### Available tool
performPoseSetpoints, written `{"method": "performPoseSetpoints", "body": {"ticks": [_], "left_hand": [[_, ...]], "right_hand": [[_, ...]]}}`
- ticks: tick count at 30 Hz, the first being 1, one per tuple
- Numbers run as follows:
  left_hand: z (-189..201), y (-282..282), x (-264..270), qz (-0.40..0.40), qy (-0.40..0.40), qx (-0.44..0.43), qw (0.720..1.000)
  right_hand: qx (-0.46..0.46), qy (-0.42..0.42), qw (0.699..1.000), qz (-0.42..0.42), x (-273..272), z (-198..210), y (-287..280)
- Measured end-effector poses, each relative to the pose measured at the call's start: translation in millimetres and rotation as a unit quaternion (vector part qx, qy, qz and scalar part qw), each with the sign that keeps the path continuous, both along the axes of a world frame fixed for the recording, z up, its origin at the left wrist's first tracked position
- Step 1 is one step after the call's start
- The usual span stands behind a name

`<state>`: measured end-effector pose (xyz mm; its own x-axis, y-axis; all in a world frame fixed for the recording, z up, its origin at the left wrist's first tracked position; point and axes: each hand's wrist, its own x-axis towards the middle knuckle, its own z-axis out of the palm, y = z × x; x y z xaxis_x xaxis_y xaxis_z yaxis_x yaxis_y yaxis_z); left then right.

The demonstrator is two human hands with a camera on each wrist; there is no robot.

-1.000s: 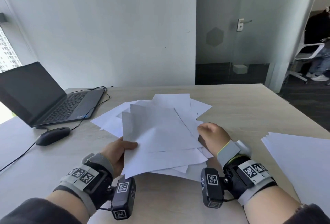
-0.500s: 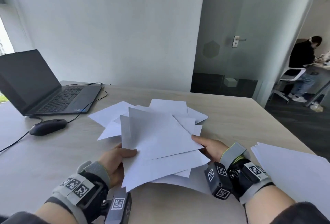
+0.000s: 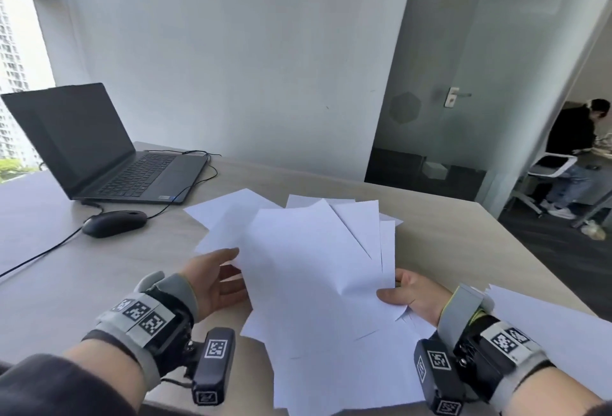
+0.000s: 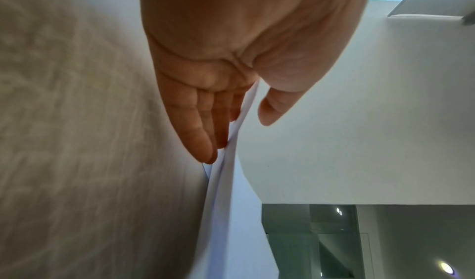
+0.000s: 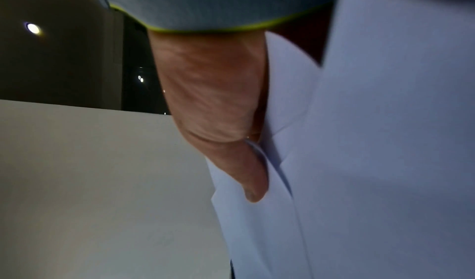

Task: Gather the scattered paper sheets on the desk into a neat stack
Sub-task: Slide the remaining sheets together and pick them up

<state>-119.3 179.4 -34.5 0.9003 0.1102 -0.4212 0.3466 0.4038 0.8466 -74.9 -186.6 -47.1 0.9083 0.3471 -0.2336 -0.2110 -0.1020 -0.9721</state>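
Observation:
A fanned bunch of white paper sheets (image 3: 314, 283) is held up off the desk (image 3: 82, 283) between both hands, tilted toward me. My left hand (image 3: 228, 270) lies at the bunch's left edge; in the left wrist view its fingers (image 4: 203, 137) are straight against the sheets (image 4: 221, 202) and the thumb stands apart from them. My right hand (image 3: 402, 296) pinches the right edge, thumb (image 5: 246, 177) pressed on top of the sheets (image 5: 372, 161), its fingers hidden behind them. Several sheet corners stick out unevenly at the top and bottom.
An open laptop (image 3: 109, 150) and a black wired mouse (image 3: 114, 223) sit at the desk's left, the cable trailing toward me. A second pile of white paper (image 3: 556, 333) lies at the right edge. A person sits beyond the glass door (image 3: 569, 137).
The bunch of sheets has come up off the desk and tilted toward me. My left thumb has come off the paper. The right hand has shifted to pinching the right edge.

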Motion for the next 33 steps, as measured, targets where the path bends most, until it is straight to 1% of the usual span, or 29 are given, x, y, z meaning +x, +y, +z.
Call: {"method": "performPoseSetpoints", "body": {"ticks": [4, 8, 11, 13, 15, 17, 19, 23, 27, 30, 33], "left_hand": [[-1.9, 0.3, 10.1, 0.053, -0.01, 0.03, 0.998], [2.1, 10.5, 14.6, 0.074, -0.001, 0.049, 0.996], [1.4, 31.5, 15.4, 0.082, 0.022, 0.085, 0.993], [-1.5, 47.5, 15.7, 0.072, 0.051, 0.118, 0.989], [-2.5, 58.6, 14.1, 0.041, 0.084, 0.147, 0.985], [-2.1, 61.6, 14.2, 0.008, 0.109, 0.171, 0.979], [0.0, 57.3, 14.2, -0.022, 0.117, 0.188, 0.975], [4.2, 36.7, 18.0, -0.051, 0.09, 0.179, 0.978], [-3.0, 15.0, 22.7, -0.023, 0.058, 0.134, 0.989], [-7.9, 2.2, 25.6, -0.001, 0.041, 0.114, 0.993], [-9.2, -1.2, 30.6, 0.009, 0.04, 0.124, 0.991]], "right_hand": [[-0.007, -0.005, 1.0, 0.01, -0.7, 1.1, -6.0], [-0.066, -0.006, 0.998, -0.003, 4.3, 2.4, -18.9], [-0.1, 0.01, 0.995, -0.013, 7.5, 1.6, -35.4], [-0.108, 0.018, 0.994, -0.014, 8.8, 1.4, -44.4], [-0.106, 0.023, 0.994, -0.009, 10.3, 2.3, -50.3], [-0.091, 0.03, 0.995, -0.006, 12.4, 2.8, -51.8], [-0.082, 0.038, 0.996, 0.005, 12.3, 2.4, -48.1], [-0.063, 0.06, 0.996, 0.008, 11.3, -0.7, -37.7], [-0.032, 0.052, 0.998, -0.02, 10.3, -3.7, -32.3], [-0.007, 0.056, 0.998, -0.006, 6.4, -6.7, -31.2], [0.007, 0.067, 0.997, 0.024, 0.0, -7.6, -27.8]]}}
